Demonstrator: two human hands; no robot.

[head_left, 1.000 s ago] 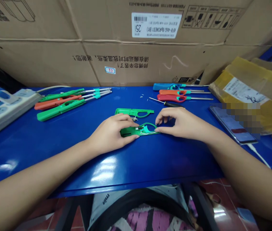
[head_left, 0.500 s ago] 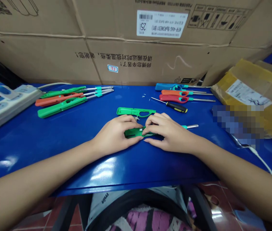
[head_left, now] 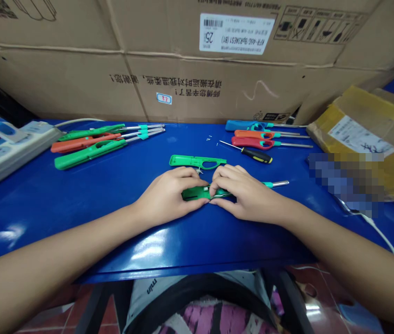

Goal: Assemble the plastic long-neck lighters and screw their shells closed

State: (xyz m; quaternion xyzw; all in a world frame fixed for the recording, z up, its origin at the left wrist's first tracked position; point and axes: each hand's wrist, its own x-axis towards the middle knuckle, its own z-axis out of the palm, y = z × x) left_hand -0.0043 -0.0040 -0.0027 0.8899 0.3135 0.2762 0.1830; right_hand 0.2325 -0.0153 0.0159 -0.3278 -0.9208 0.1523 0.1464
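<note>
An opened green lighter (head_left: 194,193) of the long-nosed kind lies in front of me, its metal tube pointing right. Thin wires and a small pale part show inside its handle shell. My left hand (head_left: 171,191) grips the handle's left end between thumb and fingers. At the middle of the shell my right hand (head_left: 243,191) is closed, thumb and fingertips at the wires; it covers much of the lighter. Just beyond my hands rests the loose green half shell (head_left: 191,161). A small metal part (head_left: 199,171) pokes out by my left fingertips.
A screwdriver (head_left: 256,155) lies back right, near tiny white bits. Behind it are blue, orange and red lighters (head_left: 252,143); green and orange ones (head_left: 90,155) lie left. A power strip (head_left: 12,150), a yellow-taped package (head_left: 360,139) and a large cardboard box (head_left: 78,93) flank the blue table.
My right fingertips have shifted slightly and drawn closer together over the wires. My left hand still holds the shell in nearly the same place.
</note>
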